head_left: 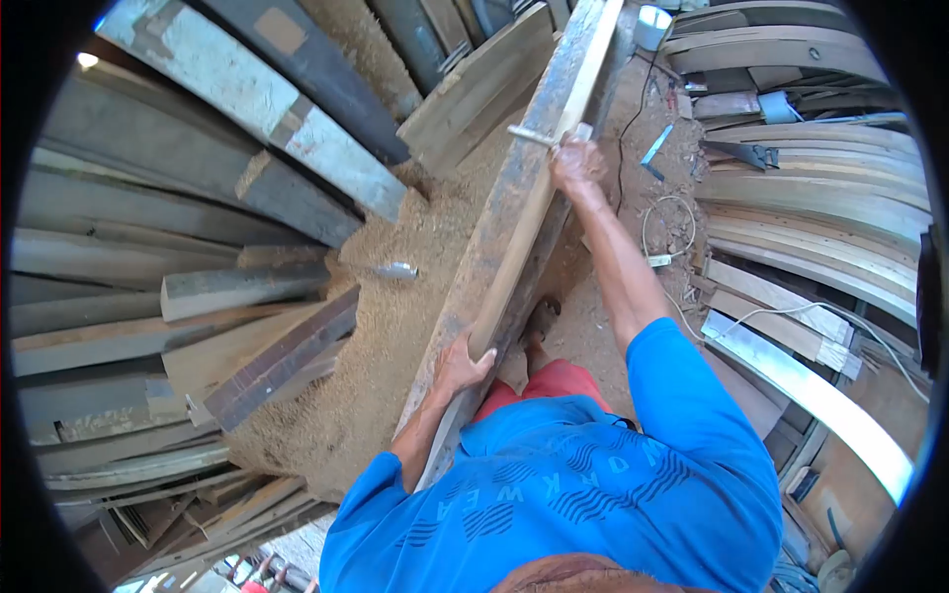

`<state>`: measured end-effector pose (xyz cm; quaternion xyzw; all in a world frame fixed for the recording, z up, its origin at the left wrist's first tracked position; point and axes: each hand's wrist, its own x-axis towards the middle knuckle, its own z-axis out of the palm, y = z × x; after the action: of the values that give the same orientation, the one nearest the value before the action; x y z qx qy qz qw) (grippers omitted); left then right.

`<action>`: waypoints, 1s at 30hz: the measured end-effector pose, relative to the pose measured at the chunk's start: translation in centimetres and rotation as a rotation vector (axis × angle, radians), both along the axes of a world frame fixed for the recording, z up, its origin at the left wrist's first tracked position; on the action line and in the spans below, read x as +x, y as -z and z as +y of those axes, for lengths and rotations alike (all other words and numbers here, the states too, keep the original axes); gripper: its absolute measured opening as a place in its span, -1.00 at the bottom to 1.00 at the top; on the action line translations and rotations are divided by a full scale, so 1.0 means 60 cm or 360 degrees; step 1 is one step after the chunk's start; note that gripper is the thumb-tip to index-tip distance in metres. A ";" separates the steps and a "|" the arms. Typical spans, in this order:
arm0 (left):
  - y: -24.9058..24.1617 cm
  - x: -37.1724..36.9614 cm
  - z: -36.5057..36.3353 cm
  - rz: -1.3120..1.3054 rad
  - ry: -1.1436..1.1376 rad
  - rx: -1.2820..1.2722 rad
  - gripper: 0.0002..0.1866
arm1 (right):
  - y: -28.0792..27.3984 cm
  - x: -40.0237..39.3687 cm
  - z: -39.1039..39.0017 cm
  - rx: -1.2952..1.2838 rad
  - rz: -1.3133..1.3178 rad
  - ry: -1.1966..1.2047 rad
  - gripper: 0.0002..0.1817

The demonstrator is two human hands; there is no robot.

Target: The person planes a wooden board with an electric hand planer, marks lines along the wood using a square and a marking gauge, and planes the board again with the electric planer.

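A long, narrow wooden strip [524, 233] lies along a thick, worn beam [473, 237] running away from me. My left hand [463, 368] is closed over the near part of the strip, its thumb reaching to the right side. Farther up, my right hand [577, 164] grips a small tool with a pale crossbar [532, 134], which looks like a marking gauge. The crossbar lies across the strip and sticks out to the left. Fingers of the right hand hide much of the tool's body.
Boards [198, 212] lean and lie in stacks on the left, above sawdust [395, 341]. Curved-looking stacked planks [811, 212] line the right, with a handsaw [743, 154] on them. A cable [645, 225] and a blue-handled tool [655, 148] lie on the ground.
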<state>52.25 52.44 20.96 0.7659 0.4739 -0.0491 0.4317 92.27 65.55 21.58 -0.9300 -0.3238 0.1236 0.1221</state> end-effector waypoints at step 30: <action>-0.016 0.504 0.287 -0.0010 0.0025 0.0364 -0.15 | 0.004 0.346 0.195 -0.0131 0.0131 0.0100 -0.68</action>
<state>82.50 69.64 21.93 0.8140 0.4690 0.0043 0.3427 113.03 77.22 21.31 -0.9381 -0.2837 0.1710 0.1009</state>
